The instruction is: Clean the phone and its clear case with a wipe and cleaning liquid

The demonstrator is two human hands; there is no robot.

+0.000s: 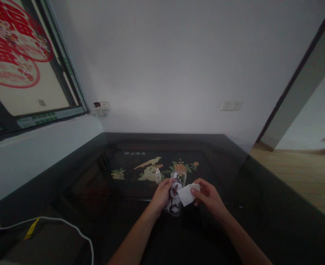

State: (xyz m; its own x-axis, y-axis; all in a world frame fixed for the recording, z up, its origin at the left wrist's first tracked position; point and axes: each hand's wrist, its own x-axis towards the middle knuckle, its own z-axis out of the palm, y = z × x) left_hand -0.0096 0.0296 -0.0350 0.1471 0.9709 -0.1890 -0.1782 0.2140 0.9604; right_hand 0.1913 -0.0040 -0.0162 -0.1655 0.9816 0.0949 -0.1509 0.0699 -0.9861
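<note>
My left hand [161, 195] is closed around the left edge of a clear phone case [175, 200], which has white and dark patches on it. The case is tilted above the dark tabletop, its upper end away from me. Between the thumb and fingers of my right hand [209, 197] is a piece of white paper [186, 195], perhaps a tissue. Its left corner overlaps the right edge of the case; whether they touch I cannot tell. Just beyond my left hand stands a small bottle [158, 176] with a white tip, upright.
A glossy black table [118, 228] with a painted bird and flowers reaches back to the wall. At lower left lies a white cable [65, 222] with a yellow tag [32, 229]. Wall sockets [232, 106] sit above the table; a window [27, 73] is at left.
</note>
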